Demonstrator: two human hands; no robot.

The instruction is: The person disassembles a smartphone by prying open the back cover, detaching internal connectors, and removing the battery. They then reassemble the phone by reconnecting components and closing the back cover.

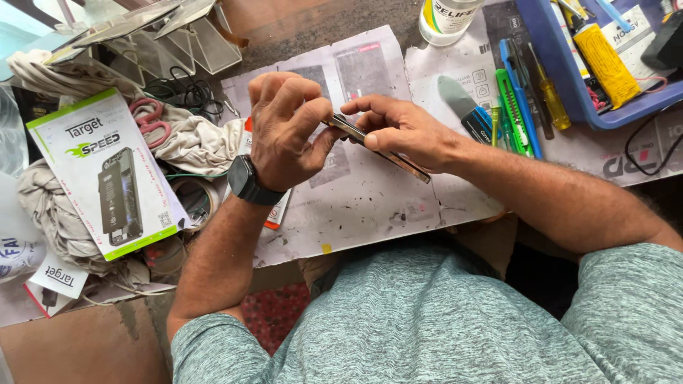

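Both hands raised just above the paper sheet [370,206], sharing one phone [380,151].

Left hand [284,131]: closed in a pinch on the phone's near end, thumb and fingertips clamped at the edge, probably to steady it or work the seam. Black watch [249,181] on that wrist.

Right hand [402,131]: fingers curled along the top edge, thumb underneath, gripping the phone's middle. Phone held edge-on and tilted, far end dipping toward the sheet, likely so the side faces the eyes.

Tools kept within reach on the right: blue tray [569,107], yellow screwdriver [549,96], green cutter [514,110], grey spatula [462,107]. White bottle [448,18] at the top edge.

Left side cluttered: white-and-green box [99,171], pink scissors [149,121] on a crumpled cloth [192,142], tape roll [193,200] beside.
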